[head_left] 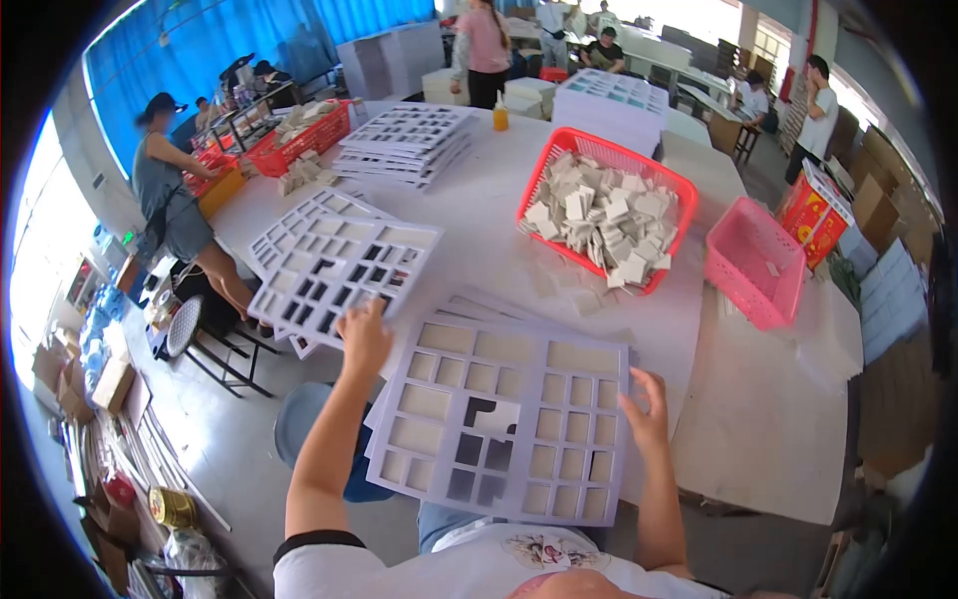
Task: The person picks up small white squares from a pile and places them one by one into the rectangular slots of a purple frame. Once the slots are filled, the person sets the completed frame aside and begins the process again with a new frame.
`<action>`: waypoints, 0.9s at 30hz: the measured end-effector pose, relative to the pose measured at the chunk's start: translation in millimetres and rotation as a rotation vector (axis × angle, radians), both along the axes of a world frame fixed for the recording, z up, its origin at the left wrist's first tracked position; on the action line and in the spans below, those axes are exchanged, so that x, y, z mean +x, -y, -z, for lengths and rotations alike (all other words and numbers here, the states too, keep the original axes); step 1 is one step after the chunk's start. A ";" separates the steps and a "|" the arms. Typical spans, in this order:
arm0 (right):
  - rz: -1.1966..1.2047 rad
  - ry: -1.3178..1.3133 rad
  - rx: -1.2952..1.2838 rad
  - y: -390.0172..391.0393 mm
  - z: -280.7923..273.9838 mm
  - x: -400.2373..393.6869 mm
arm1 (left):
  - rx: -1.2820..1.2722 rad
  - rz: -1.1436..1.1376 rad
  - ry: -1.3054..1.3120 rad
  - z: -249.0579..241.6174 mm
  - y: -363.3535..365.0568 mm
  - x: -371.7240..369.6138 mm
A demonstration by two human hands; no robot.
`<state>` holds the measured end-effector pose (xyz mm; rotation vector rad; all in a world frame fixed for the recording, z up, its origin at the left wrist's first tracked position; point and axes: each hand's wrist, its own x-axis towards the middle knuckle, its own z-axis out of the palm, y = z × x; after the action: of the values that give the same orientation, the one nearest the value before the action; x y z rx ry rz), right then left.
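Observation:
My left hand [366, 332] reaches to the near right edge of a white grid panel [346, 238] with rectangular cut-outs. Its fingers are bent and close together at an opening; what they grip, if anything, is hidden. This panel lies on others, some openings dark and others pale. Right in front of me, another white grid panel [531, 439] rests on a small stack and overhangs the table edge. Most of its openings show pale inserts, while several in the middle column look dark or see-through. At its right edge is my right hand [647, 407], thumb and index finger apart.
A red basket [681, 205] full of pale square pieces stands beyond the front panel, beside a pink basket [755, 262]. Further back are stacked panels [399, 140], a yellow bottle [500, 112] and another red basket [339, 122]. A person [178, 170] stands left; a stool [188, 327] is below.

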<state>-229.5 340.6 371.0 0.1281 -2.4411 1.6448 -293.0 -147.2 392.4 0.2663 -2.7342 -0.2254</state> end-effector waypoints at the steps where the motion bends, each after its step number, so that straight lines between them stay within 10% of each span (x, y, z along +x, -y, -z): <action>1: -0.041 0.042 -0.108 9.8 6.6 -1.7 | 0.004 0.092 -0.007 -7.1 -37.3 18.7; 8: -0.162 0.225 -0.516 85.9 11.6 8.4 | 0.278 0.620 0.106 -39.1 -257.4 147.8; 13: -0.118 0.278 -0.606 34.6 -13.6 30.4 | 0.659 0.784 0.220 -55.4 -251.9 156.2; 17: -0.129 0.329 -0.650 -12.1 -5.7 59.3 | 0.466 0.328 -0.077 -20.0 -173.2 131.0; 20: 0.011 0.227 0.113 -27.6 24.0 74.1 | 0.224 -0.022 -0.047 32.9 -94.9 128.9; 27: 0.026 0.107 0.025 24.0 70.7 89.8 | 0.337 -0.212 0.261 34.0 -56.6 121.0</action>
<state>-139.8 316.5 300.3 0.0124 -2.5312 1.6510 -172.0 -90.5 358.4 0.7197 -2.8810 -0.6327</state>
